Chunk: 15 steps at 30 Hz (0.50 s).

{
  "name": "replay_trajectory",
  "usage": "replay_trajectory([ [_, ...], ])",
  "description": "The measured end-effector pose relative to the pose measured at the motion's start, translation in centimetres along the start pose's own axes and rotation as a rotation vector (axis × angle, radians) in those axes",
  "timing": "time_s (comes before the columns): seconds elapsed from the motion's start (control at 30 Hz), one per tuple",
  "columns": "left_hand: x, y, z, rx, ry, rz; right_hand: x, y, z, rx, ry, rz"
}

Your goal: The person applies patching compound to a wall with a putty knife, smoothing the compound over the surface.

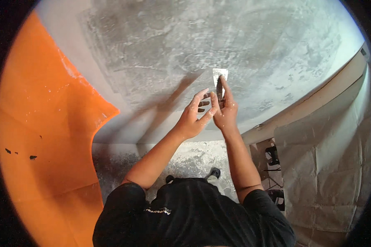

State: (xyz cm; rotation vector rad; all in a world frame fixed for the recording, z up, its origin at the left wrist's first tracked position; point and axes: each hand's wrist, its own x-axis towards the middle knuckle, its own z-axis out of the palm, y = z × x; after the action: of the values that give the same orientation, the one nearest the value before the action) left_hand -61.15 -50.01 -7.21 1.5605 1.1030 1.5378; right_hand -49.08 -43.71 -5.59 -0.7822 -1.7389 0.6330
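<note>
1. Here we are, looking straight down on the action, and our eyes go to the putty knife (219,87), out in front of the person at the wall's grey-smeared patch (152,45). Its pale, smeared blade points away, its dark handle back toward the person.
2. The right hand (226,113) has it! We see the fingers closed around the handle, the index finger stretched along it toward the blade. Whether that blade touches the wall, we cannot tell.
3. Over to the left hand (193,117): fingers bent and parted, a clear gap before the thumb, and we spot nothing in its grasp. Its fingertips hover right by the right hand; contact between them we cannot make out.
4. Pale specks dot both hands, we notice, and a long shadow slants across the wall to their left.
5. On our left flank, a bright orange sheet (49,115) curves in, flecked with white along its edge and marked by small dark spots.
6. On the right, a creased grey-brown sheet (321,164) hangs beside a thin-legged dark stand (271,178).
7. Below, we find the black T-shirt (193,210), and dark shoes (214,172) on a blotchy grey floor (193,158).
</note>
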Motion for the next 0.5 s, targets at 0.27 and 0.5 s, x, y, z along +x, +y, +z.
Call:
replay_trajectory([
  [0.27, 7.0, 0.2, 8.5, 0.065, 0.127, 0.179, 5.1, 3.4, -7.5, -0.097, 0.113, -0.156],
  [0.5, 12.7, 1.4, 18.9, 0.362, 0.119, 0.382, 7.4, 8.2, -15.9, -0.091, 0.151, -0.186],
])
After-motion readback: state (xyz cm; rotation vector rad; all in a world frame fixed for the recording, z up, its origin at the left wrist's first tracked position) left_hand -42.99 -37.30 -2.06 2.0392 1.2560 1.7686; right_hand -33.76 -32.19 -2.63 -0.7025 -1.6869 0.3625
